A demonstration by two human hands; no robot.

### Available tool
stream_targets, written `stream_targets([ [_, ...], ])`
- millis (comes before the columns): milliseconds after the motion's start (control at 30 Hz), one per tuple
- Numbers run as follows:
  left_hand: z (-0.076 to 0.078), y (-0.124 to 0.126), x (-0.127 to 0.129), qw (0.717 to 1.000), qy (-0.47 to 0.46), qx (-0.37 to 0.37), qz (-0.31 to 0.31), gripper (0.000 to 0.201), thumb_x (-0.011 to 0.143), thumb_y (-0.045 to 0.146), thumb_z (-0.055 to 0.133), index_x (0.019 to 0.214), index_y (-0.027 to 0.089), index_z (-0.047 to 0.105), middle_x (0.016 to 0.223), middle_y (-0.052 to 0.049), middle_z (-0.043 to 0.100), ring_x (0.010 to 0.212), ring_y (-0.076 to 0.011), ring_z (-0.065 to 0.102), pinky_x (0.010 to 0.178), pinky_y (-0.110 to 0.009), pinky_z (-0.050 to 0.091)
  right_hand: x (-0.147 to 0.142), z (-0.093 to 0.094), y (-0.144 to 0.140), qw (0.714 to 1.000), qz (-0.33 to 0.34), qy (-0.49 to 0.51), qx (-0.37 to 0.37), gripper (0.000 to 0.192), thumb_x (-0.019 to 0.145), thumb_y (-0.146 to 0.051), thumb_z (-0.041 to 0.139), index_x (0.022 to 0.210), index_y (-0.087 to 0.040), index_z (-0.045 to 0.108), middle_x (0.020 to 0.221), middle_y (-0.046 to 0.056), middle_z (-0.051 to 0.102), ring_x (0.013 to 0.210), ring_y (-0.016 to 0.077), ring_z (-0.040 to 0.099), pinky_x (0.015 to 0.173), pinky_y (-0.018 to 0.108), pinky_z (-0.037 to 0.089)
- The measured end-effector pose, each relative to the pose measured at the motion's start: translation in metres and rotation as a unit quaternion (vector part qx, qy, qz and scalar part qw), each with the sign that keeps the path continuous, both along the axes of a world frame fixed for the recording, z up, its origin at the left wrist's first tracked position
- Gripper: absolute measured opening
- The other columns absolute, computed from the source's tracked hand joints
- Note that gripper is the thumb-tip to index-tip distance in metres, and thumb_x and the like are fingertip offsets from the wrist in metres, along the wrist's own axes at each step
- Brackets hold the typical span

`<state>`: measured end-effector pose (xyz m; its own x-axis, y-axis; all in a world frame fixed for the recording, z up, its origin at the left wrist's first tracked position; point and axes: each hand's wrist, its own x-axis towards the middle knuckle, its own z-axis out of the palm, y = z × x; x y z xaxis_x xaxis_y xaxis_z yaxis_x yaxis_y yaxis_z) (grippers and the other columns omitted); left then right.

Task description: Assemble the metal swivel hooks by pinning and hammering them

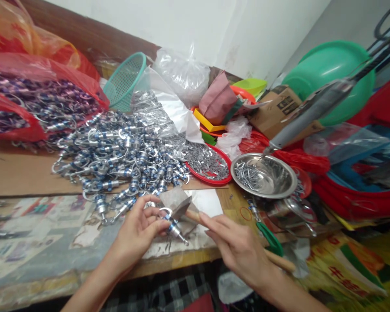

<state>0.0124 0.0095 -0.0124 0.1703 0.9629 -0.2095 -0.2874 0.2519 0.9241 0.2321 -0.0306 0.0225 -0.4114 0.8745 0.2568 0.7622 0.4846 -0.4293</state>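
Observation:
Pinched in the fingers of my left hand (144, 223) is a small blue-and-silver metal fitting (173, 228) with a curved hook at its upper end and a thin tip pointing down to the right. My right hand (238, 242) is wrapped round the wooden handle of a hammer (195, 215). The dark hammer head meets or nearly meets the fitting's hook; I cannot tell if they touch. Behind and partly under them sits a flat grey metal block (173, 197). A big pile of similar fittings (117, 149) lies just beyond my left hand.
A red plate (227, 177) of small metal pieces and a steel bowl (279, 190) of pins stand behind. A grey tool (299, 117) hangs over the bowl. Red bags (19, 134) of purple fittings lie at left. A teal basket (126, 80) and green basin (331, 78) are farther back.

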Motion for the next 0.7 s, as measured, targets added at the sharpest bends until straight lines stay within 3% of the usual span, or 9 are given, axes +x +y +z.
stream_targets([
  [133,0.005,0.000,-0.003,0.992,0.121,0.028,-0.022,0.016,0.064,0.023,0.069,0.079,0.019,0.064,0.070,-0.002,0.067,0.065,-0.0188,0.063,0.062,-0.031,0.051,0.009,-0.018,0.037,0.991,-0.090,0.098,-0.032,0.036,0.084,-0.024,0.051,0.120,-0.023,0.056,0.105,0.007,0.067,0.093,0.0202,0.063,0.079,0.034,0.051],
  [267,0.005,-0.001,-0.006,0.959,0.242,0.149,0.005,0.005,0.067,0.025,0.068,0.065,0.023,0.071,0.083,-0.006,0.066,0.082,-0.0236,0.061,0.073,-0.031,0.047,0.014,-0.033,0.078,0.994,-0.086,0.012,-0.062,0.026,0.085,-0.029,0.051,0.107,-0.024,0.065,0.097,0.003,0.070,0.086,0.0176,0.065,0.074,0.029,0.051],
  [433,0.004,-0.002,-0.003,0.928,0.292,0.227,0.034,0.008,0.070,0.025,0.065,0.065,0.025,0.071,0.085,-0.005,0.061,0.083,-0.0229,0.059,0.071,-0.029,0.045,0.013,-0.031,0.129,0.981,-0.183,-0.060,-0.018,0.027,0.090,-0.021,0.042,0.099,-0.018,0.068,0.102,0.010,0.067,0.095,0.0184,0.060,0.084,0.029,0.044],
  [567,0.007,-0.002,0.000,0.933,0.287,0.218,0.014,0.010,0.070,0.024,0.064,0.065,0.025,0.072,0.072,-0.004,0.065,0.074,-0.0214,0.060,0.066,-0.029,0.046,0.010,-0.026,0.166,0.962,-0.237,-0.124,-0.047,0.017,0.078,-0.013,0.055,0.088,-0.017,0.068,0.091,0.014,0.069,0.095,0.0266,0.062,0.083,0.034,0.043],
  [700,0.010,-0.001,0.000,0.933,0.288,0.216,0.003,0.008,0.067,0.023,0.066,0.068,0.024,0.074,0.070,-0.003,0.067,0.068,-0.0194,0.062,0.063,-0.028,0.047,0.008,-0.024,0.183,0.958,-0.242,-0.138,-0.074,0.039,0.067,-0.007,0.064,0.105,-0.013,0.060,0.096,0.018,0.067,0.095,0.0319,0.062,0.081,0.040,0.045],
])
